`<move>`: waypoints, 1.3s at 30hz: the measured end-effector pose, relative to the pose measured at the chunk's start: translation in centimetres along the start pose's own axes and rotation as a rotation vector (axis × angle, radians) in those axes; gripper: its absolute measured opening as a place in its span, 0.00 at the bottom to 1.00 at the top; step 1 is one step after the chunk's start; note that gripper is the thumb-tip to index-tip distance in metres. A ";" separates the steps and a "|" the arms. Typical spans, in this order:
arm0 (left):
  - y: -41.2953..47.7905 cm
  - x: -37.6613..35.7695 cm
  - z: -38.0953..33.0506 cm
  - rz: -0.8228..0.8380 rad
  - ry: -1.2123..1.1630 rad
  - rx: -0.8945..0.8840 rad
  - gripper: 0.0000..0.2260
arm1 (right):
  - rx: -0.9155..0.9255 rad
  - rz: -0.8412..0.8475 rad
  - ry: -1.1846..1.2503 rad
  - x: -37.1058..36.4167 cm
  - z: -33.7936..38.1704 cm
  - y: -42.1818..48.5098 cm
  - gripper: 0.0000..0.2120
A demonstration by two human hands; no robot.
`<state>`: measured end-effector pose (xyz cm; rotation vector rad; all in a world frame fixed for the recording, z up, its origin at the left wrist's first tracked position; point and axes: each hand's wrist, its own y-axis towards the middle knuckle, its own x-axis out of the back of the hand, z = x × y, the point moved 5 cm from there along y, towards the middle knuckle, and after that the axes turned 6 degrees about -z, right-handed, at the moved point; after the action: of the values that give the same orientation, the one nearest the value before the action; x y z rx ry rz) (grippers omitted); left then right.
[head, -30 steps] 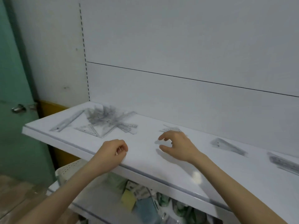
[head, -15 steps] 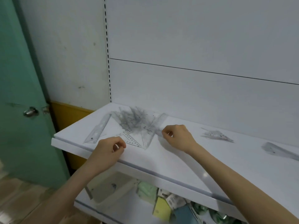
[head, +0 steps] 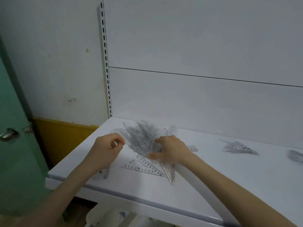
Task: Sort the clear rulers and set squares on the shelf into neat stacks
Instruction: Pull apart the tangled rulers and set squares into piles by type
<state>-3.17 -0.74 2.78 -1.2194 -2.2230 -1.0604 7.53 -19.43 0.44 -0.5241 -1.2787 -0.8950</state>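
Right hand (head: 171,149) spread open, palm down, over the right part of a messy pile of clear rulers and set squares (head: 144,140), fingers apart and thumb stretched toward the near side, slightly blurred; whether already touching the plastic, cannot tell. Left hand (head: 107,149) loosely curled at the left edge of the same pile, thumb and index finger nearly together; something thin between them or not, cannot tell. Pile lying at the left end of a white shelf (head: 229,185), close to the back panel (head: 196,104), many pieces crossed over each other at different angles. One clear set square (head: 146,167) flat on the near side of the pile, printed numbers readable along two edges, partly under the right hand. Small ruler end (head: 102,175) visible just beside the left wrist, near the front edge. Further right on the shelf, well apart from the pile, a small separate stack of set squares (head: 237,147), and another clear piece (head: 295,155) at the picture border, blurred. Green door (head: 14,128) with a metal handle on the far left, yellow panel (head: 64,138) beside it.
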 end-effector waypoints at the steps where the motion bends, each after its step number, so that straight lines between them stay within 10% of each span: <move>1: 0.4 -0.1 0.3 0.020 -0.016 -0.011 0.08 | -0.024 -0.015 0.030 0.0 0.1 -0.2 0.25; 10: 1.5 -2.9 0.0 0.204 -0.121 -0.151 0.12 | -0.178 -0.273 0.029 1.5 1.4 -1.9 0.23; 18: 1.6 -5.9 -3.1 0.302 -0.174 -0.254 0.05 | -0.423 -0.023 0.013 1.6 -2.8 -6.6 0.41; 29: 0.9 -10.3 -5.9 0.612 0.168 -0.540 0.30 | -0.484 -0.219 0.524 3.2 -5.1 -8.0 0.13; 39: 2.0 -11.4 -6.3 0.461 0.213 -0.797 0.15 | -0.490 -0.326 0.671 4.6 -7.4 -10.5 0.08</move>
<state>4.63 -11.08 0.37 -1.7015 -1.2610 -1.8235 3.57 -32.37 1.64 -0.3418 -0.5286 -1.5208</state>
